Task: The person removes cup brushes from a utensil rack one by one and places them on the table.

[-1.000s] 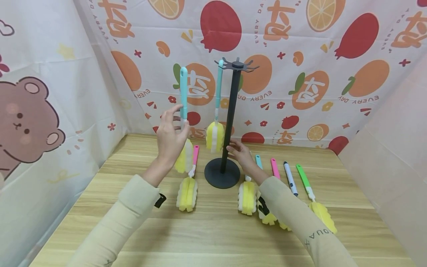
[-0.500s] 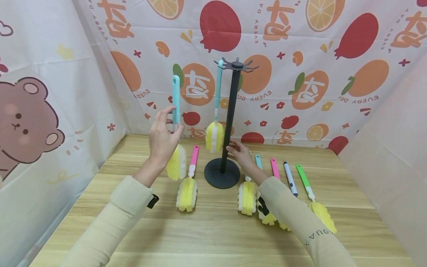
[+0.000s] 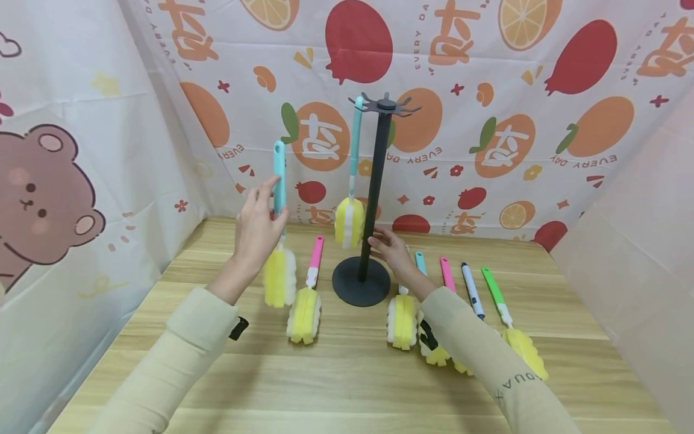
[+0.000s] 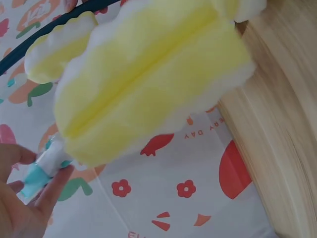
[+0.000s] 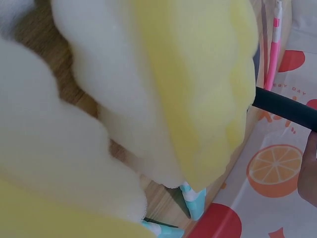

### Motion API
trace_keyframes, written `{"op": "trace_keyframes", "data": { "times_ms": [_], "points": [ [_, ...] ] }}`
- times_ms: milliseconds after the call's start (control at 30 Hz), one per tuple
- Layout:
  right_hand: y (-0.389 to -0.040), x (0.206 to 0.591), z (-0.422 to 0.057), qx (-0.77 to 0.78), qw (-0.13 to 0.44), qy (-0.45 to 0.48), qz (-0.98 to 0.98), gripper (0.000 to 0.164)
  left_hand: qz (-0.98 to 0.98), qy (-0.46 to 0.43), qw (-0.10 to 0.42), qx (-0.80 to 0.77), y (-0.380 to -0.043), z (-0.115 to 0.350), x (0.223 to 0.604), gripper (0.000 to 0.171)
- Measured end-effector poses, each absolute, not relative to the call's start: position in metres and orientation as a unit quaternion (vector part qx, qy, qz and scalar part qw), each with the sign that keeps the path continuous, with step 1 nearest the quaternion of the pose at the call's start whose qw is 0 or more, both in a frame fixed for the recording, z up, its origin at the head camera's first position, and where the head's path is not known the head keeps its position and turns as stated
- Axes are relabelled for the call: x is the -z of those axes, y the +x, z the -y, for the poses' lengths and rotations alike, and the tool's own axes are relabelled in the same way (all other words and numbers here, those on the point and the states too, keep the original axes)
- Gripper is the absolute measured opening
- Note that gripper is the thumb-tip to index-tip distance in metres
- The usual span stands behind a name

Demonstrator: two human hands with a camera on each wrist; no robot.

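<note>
In the head view my left hand pinches the teal handle of a sponge bottle brush. The brush is upright with its yellow and white sponge end down, left of the black stand. That sponge fills much of the left wrist view. Low on the stand's pole, my right hand grips it with thumb and fingers; some fingers are hidden. Another teal-handled bottle brush hangs from a hook at the stand's top. In the right wrist view the pole meets my right hand.
A pink-handled brush lies left of the stand's round base. Several brushes, including a green-handled one, lie to the right, partly under my right sleeve. A printed cloth rises behind the wooden table.
My left hand has moved left and down with the teal-handled brush, away from the stand. My right hand stays on the pole, and the hanging brush has kept its place.
</note>
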State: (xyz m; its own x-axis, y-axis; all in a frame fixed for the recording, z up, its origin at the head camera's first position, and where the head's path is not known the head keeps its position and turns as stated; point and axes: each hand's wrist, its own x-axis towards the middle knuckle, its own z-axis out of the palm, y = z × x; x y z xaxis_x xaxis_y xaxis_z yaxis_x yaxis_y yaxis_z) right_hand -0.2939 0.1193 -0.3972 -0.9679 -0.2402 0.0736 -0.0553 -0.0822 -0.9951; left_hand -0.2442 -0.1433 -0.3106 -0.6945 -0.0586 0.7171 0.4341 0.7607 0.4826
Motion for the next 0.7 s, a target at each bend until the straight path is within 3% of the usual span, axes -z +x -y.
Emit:
{"op": "trace_keyframes", "data": {
  "times_ms": [333,700],
  "points": [
    [-0.294,0.397,-0.120,0.724,0.065,-0.100,-0.679,0.039,0.918,-0.069,0.262,0.289,-0.247,0.151,0.320,0.058],
    [-0.295,0.395,-0.120,0.727,0.073,-0.096,-0.676,0.041,0.965,-0.021,0.092,0.245,-0.260,0.158,0.336,0.059]
  ]
}}
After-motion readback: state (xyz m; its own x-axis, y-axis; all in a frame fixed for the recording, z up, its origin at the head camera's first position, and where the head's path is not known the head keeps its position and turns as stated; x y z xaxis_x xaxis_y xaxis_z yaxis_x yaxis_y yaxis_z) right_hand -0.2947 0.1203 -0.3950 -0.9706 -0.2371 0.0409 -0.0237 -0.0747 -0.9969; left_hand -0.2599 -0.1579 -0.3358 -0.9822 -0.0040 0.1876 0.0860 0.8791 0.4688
